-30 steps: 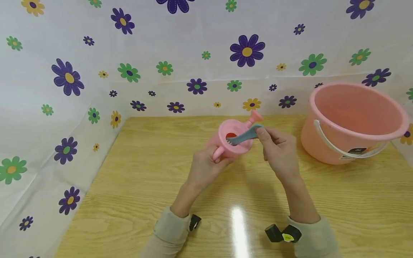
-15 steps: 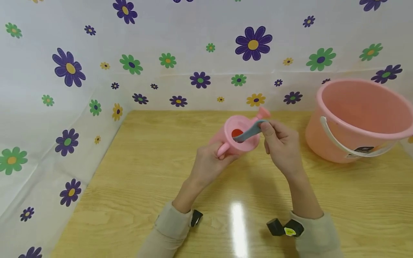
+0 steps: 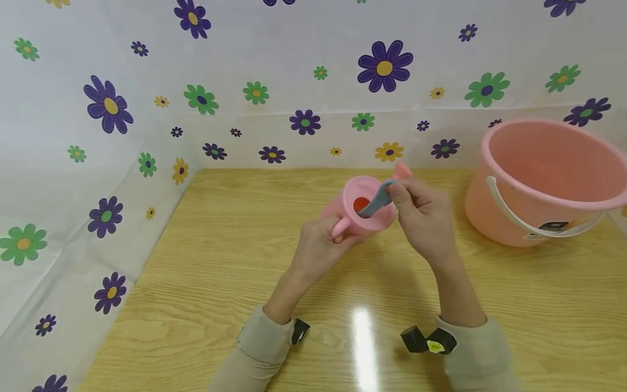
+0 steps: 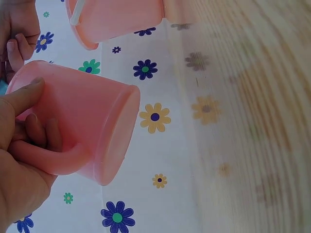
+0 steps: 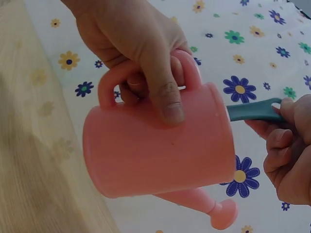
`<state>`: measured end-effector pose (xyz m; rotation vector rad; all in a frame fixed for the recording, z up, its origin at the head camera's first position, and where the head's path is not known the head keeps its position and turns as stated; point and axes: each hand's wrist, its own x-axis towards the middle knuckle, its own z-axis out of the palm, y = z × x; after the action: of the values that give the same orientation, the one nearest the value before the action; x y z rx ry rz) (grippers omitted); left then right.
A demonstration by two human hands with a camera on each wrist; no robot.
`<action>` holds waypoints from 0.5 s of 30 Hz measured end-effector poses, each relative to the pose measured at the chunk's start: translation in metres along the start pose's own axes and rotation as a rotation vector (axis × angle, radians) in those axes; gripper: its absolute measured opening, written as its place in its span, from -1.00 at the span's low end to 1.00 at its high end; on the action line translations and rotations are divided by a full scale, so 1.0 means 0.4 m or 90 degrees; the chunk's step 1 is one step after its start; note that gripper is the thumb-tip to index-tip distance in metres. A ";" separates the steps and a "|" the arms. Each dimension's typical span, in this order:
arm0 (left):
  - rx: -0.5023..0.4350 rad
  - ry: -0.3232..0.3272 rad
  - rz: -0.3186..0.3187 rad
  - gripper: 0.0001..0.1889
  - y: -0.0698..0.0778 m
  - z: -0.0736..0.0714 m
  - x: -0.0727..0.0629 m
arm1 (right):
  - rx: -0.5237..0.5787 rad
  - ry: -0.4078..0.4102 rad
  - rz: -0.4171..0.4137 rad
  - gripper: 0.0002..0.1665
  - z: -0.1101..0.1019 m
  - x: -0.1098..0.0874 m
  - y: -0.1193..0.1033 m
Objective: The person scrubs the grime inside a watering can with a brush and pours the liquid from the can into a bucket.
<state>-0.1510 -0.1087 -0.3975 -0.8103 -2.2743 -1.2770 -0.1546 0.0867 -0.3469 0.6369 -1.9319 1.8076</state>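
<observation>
My left hand (image 3: 320,245) grips the handle of a pink watering can (image 4: 82,102), its thumb lying along the can's side. The can is lifted off the table and tilted, its round opening towards me in the head view and its sprinkler spout (image 5: 223,213) pointing away. Between thumb and fingers, my right hand (image 3: 426,220) pinches the blue-green handle of a small brush (image 5: 255,110). This handle slants down through the can's opening, and the brush head is hidden inside. Red shows within the opening.
A large pink bucket (image 3: 490,212) with a white carrying handle stands on the wooden table (image 3: 220,245) at the right. Behind the table and at its left hangs a white sheet (image 3: 274,54) printed with flowers.
The brush has gone deeper into the can; its pale bristles showed at the opening a second ago. My right hand has shifted slightly left and the brush handle stands steeper. The left hand keeps its grip.
</observation>
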 end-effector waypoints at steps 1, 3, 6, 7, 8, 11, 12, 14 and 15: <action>-0.002 0.001 -0.003 -0.62 0.000 -0.001 -0.001 | -0.012 0.002 0.004 -0.76 0.006 -0.002 0.001; -0.003 0.005 -0.003 -0.61 0.000 -0.003 -0.003 | -0.031 -0.005 0.012 -0.78 0.020 -0.004 0.004; -0.004 0.005 -0.011 -0.63 -0.003 -0.007 -0.005 | -0.045 -0.024 0.036 -0.81 0.036 -0.007 0.010; -0.004 0.005 -0.014 -0.62 -0.004 -0.008 -0.006 | -0.045 -0.029 0.042 -0.82 0.039 -0.007 0.011; -0.003 0.005 -0.016 -0.62 -0.005 -0.009 -0.007 | -0.044 -0.035 0.050 -0.82 0.040 -0.007 0.013; -0.009 -0.002 -0.029 -0.62 -0.005 -0.012 -0.009 | -0.021 -0.028 0.059 -0.79 0.031 -0.004 0.015; -0.014 -0.007 -0.035 -0.61 -0.005 -0.012 -0.008 | -0.006 -0.017 0.058 -0.77 0.025 -0.003 0.013; -0.019 -0.019 -0.039 -0.57 -0.005 -0.012 -0.007 | 0.024 0.014 0.053 -0.75 0.013 0.000 0.008; -0.020 -0.024 -0.040 -0.56 -0.005 -0.011 -0.006 | 0.041 0.029 0.046 -0.74 0.008 0.002 0.005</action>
<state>-0.1503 -0.1141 -0.3979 -0.7859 -2.3317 -1.3400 -0.1564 0.0835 -0.3482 0.5486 -1.8959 1.9180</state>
